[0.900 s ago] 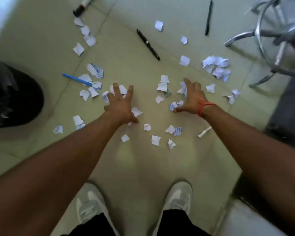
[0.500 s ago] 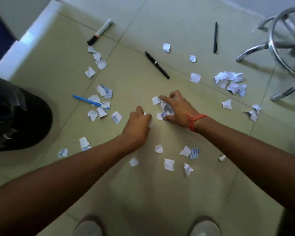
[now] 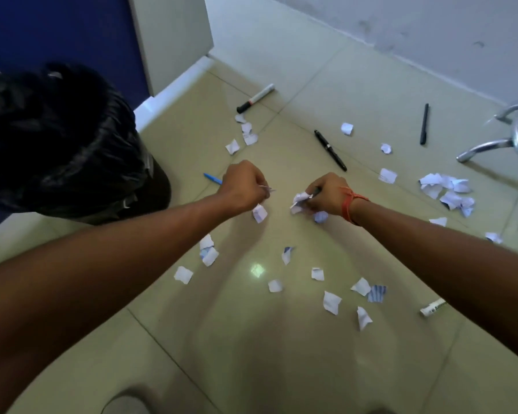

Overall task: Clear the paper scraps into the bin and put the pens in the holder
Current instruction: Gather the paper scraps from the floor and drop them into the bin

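My left hand is a closed fist above the floor, with paper scraps poking out of it and one scrap hanging just below. My right hand, an orange thread on its wrist, is closed around a bunch of paper scraps. A bin lined with a black bag stands at the left. Several white scraps lie scattered on the tiles, with a heap at the right. On the floor lie a blue pen partly behind my left hand, a black pen, a thin black pen and a marker.
A chrome stool base stands at the far right. A white marker cap lies beside my right forearm. A white cabinet and a blue panel rise behind the bin, a grey wall runs along the back. No pen holder is in view.
Both hands have closed on scraps and lifted off the floor. The scraps that lay between them are gone from the tiles. The view has tilted up, showing more of the bin.
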### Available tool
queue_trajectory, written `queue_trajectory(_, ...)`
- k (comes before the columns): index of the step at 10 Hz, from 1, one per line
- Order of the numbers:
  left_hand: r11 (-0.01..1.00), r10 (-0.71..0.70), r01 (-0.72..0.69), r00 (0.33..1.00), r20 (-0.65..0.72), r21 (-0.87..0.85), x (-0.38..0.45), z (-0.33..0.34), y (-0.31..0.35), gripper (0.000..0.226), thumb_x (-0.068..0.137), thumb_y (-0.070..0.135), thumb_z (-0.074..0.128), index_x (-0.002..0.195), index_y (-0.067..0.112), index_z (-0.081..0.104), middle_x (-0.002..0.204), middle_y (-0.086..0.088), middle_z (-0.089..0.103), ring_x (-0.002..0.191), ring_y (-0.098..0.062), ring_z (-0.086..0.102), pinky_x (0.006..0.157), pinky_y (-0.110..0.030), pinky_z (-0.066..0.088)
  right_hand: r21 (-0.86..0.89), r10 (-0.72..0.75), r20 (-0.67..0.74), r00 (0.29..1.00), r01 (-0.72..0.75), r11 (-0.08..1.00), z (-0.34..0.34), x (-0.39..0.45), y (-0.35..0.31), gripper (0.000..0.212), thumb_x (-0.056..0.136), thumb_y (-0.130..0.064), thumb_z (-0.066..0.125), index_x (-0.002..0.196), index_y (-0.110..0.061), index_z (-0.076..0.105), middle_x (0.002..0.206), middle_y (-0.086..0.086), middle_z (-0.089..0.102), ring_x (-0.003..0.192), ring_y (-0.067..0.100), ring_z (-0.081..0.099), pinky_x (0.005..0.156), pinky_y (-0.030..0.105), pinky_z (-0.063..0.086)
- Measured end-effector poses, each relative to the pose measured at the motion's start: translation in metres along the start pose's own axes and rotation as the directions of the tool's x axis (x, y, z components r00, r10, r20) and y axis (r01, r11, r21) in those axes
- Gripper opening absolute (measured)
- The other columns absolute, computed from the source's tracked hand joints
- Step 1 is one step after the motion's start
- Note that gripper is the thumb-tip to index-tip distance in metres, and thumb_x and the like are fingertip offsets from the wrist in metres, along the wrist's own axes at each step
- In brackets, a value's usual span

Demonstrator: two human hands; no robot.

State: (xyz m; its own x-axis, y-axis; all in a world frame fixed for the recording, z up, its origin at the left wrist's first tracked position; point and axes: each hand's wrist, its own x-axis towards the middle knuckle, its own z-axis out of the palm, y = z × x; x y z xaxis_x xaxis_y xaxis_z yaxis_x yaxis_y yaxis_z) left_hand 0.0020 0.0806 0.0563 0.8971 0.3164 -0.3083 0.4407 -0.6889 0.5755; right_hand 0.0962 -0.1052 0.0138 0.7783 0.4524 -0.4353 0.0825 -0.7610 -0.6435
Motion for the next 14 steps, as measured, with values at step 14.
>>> queue_trajectory(14,0.989,0.15,-0.13,0.872,-0.466,0.075,-0.007,-0.199,-0.017,0.036,0.079,0.002,0.059,0.108,0.02,0.071,0.113,-0.007,0.07,0.106,-0.024,0.066,0.093,-0.033,0.054,-0.297,-0.373,-0.09,0.923,0.333,0.895,-0.006,0.051,-0.241,0.02,0.079,-0.012,0.076,0.099,-0.01,0.072,0.1,0.014,0.073,0.079,0.024,0.071,0.074,0.03,0.059)
